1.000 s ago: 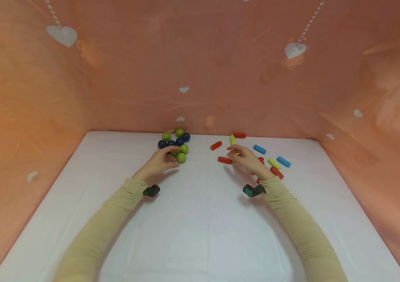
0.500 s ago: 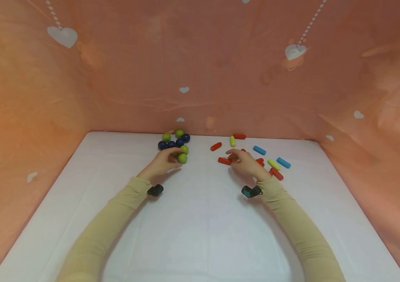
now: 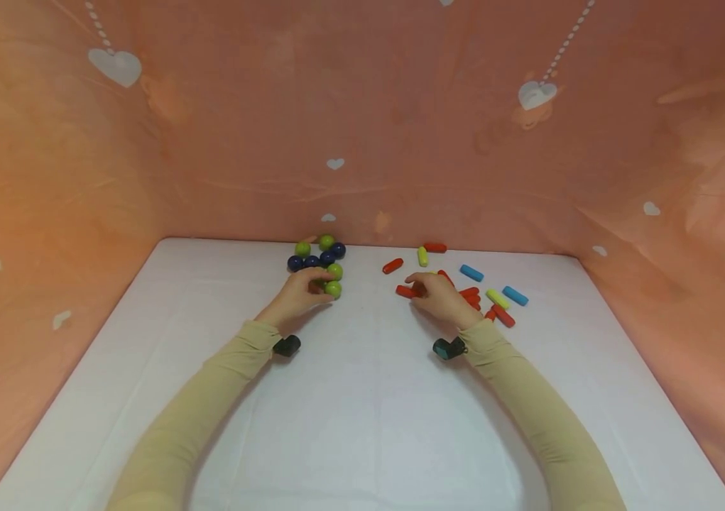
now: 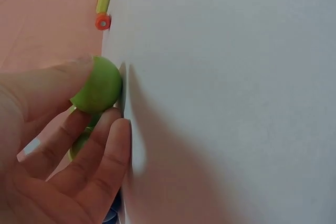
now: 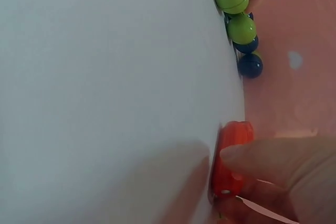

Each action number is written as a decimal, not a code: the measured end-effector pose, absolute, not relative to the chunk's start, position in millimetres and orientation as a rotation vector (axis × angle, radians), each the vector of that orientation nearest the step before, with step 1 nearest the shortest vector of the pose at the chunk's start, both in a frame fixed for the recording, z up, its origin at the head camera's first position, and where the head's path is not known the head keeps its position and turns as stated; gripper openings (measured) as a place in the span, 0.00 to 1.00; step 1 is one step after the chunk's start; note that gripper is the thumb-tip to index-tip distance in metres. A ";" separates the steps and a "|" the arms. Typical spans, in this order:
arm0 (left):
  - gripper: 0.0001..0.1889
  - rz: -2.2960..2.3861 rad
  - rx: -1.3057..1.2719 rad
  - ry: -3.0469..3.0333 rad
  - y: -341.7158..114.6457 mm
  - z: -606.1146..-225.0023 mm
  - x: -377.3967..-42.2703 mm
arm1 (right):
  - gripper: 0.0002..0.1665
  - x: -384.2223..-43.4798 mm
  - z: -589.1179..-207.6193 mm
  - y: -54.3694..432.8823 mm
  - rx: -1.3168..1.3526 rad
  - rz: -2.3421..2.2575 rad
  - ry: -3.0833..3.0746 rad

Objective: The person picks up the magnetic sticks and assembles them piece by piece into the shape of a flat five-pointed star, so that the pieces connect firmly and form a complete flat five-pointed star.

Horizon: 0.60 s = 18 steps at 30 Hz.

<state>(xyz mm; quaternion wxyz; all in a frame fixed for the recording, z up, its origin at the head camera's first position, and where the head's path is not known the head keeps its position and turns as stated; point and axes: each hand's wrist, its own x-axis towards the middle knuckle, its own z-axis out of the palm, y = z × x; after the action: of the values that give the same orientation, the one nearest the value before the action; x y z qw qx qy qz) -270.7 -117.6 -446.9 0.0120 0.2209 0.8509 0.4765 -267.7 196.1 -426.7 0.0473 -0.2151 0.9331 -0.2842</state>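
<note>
At the left group, my left hand (image 3: 301,294) has thumb and fingers on either side of a glossy green ball (image 4: 107,85), which rests on the white table at the group's near right edge. The left wrist view shows the thumb against one side of the ball and fingertips under the other. My right hand (image 3: 442,298) pinches a long red bead (image 5: 231,135) lying at the left edge of the right group. Its thumb presses the near side of the bead; the other fingers are partly hidden behind it.
Several green and dark blue balls (image 3: 295,263) cluster beyond the left hand. Around the right hand lie long beads: red (image 3: 393,266), yellow (image 3: 422,256) and blue (image 3: 472,272). An orange-pink cloth (image 3: 362,128) with hearts rises behind the white table (image 3: 362,411).
My left hand has moved slightly right and its fingers have closed around the near green ball. My right hand has shifted a little left and down, bringing its fingers onto the red bead.
</note>
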 end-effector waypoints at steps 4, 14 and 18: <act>0.19 1.466 0.689 2.677 -115.6 -448.0 -272.0 | 0.23 -267.3 -426.3 192.0 -0.626 -0.819 2.875; 0.17 1.487 0.629 2.630 -109.4 -446.0 -265.8 | 0.18 -256.1 -424.3 189.2 -0.590 -0.894 2.829; 0.17 1.577 0.551 2.528 -107.6 -445.3 -255.2 | 0.17 -242.5 -423.7 185.8 -0.601 -1.022 2.754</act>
<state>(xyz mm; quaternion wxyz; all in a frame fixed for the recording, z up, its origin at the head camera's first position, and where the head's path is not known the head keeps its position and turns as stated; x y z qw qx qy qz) -255.2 -107.6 -445.3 0.0559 0.1815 0.8331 0.5195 -242.5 185.8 -423.7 0.0715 -0.2000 0.9161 -0.3400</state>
